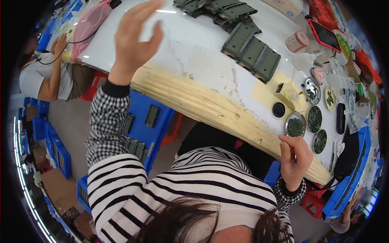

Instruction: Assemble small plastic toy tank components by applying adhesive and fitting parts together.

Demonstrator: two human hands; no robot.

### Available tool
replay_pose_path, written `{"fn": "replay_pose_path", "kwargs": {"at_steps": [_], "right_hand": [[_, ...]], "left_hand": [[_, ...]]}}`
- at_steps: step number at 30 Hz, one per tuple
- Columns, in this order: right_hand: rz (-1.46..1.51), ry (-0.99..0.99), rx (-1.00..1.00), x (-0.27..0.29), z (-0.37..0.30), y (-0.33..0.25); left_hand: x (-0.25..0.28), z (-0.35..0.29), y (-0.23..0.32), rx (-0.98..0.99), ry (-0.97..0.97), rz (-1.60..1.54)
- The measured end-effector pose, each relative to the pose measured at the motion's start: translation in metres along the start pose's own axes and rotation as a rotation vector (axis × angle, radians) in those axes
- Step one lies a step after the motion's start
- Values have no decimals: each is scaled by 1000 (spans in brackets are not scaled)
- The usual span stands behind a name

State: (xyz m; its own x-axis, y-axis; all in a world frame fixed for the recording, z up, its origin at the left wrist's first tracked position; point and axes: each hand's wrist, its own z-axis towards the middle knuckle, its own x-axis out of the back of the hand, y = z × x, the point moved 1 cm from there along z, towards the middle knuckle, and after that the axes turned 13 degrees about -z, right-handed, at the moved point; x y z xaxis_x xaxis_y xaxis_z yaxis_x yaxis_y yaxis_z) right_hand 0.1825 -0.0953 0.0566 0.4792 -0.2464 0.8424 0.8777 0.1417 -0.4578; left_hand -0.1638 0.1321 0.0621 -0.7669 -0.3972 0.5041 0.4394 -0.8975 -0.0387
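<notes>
My left hand is raised over the white tabletop at the far left, its fingers stretched out and thumb apart, holding nothing. Near the table's front right edge is my right hand, fingers curled and the index fingertip close to the thumb tip; anything tiny between them cannot be made out. Just beyond it stands a round metal dish of small dark green pieces. Several dark green rectangular housings lie in a row at the table's middle, and more such housings lie stacked at the far edge.
A yellow block-like fixture and a black round cap sit by the dishes. More dishes of small parts, a red-cased phone and a pink tin crowd the right. Below the left arm, a blue crate carries green housings. Another person sits left.
</notes>
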Motion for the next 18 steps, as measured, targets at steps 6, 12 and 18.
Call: {"fn": "replay_pose_path", "kwargs": {"at_steps": [6,12,18], "right_hand": [[18,-14,21,-10,1,-8],[8,-39,114,-13,6,-30],[-47,-23,105,-8,-4,-30]], "left_hand": [[86,-252,5,1100,684,416],[36,-355,1,1177,-224,257],[15,-372,-27,1187,-616,299]]}}
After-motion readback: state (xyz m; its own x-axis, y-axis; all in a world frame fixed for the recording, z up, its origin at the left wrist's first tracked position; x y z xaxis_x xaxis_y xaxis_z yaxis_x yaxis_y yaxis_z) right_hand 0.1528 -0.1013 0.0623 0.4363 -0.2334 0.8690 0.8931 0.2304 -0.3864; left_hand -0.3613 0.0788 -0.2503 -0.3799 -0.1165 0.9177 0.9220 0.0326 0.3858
